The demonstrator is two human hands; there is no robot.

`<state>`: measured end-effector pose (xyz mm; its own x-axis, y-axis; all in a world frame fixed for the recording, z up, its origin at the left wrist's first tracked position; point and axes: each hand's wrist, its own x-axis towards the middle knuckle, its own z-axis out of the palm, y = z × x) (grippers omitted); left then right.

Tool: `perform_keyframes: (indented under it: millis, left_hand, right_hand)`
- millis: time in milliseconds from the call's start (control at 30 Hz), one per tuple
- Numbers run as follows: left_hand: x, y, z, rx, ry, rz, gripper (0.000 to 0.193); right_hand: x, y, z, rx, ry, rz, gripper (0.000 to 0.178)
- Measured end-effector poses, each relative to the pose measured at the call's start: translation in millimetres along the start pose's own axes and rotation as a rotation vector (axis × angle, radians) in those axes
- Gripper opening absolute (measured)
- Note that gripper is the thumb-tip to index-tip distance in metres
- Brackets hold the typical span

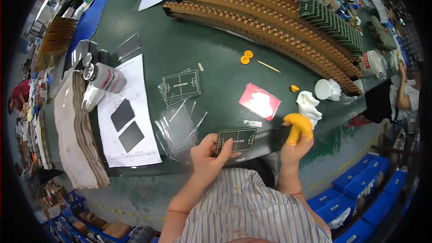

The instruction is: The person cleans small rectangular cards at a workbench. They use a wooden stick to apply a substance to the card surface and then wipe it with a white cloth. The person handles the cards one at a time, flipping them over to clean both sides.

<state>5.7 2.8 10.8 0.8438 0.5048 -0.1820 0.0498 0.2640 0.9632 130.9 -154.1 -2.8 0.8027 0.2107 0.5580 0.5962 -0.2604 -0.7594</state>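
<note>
Dark-green, white-lined rectangular card point(243, 140) sits pinched in the left hand point(209, 155) — the right hand point(298, 143), yellow-sheathed, is curled at three o'clock; its grip I cannot tell.

We see a dark green worktop point(216, 81), with long, slotted brown racks point(234, 20) across its far side. Toward the left, we find a printed sheet point(105, 128) and, at the left edge, a pile of cloths point(80, 130). Just right of the sheet lie a card stack point(181, 85) and, nearer us, loose clear sleeves point(177, 123). Around the middle we have a pink packet point(260, 101), with two yellow rings point(245, 58) and a thin stick point(268, 66) beyond it. Farther right we see a crumpled white cloth point(308, 103), with a round white container point(322, 89) near it.
</note>
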Motion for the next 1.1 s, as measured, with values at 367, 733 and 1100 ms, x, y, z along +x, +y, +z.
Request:
perform_keyframes:
  millis: [367,733,1100]
  left_hand:
    - [0,8,13,-0.102,-0.261,-0.246,0.008]
    - [-2,22,29,-0.122,-0.318,-0.365,0.007]
    - [-16,27,37,0.058,-0.36,-0.274,0.01]
  right_hand:
    - [33,20,-40,-0.703,-0.09,-0.069,0.028]
    - [0,-1,-56,-0.297,-0.103,-0.169,0.026]
    - [-18,-7,-63,-0.069,-0.353,-0.398,0.034]
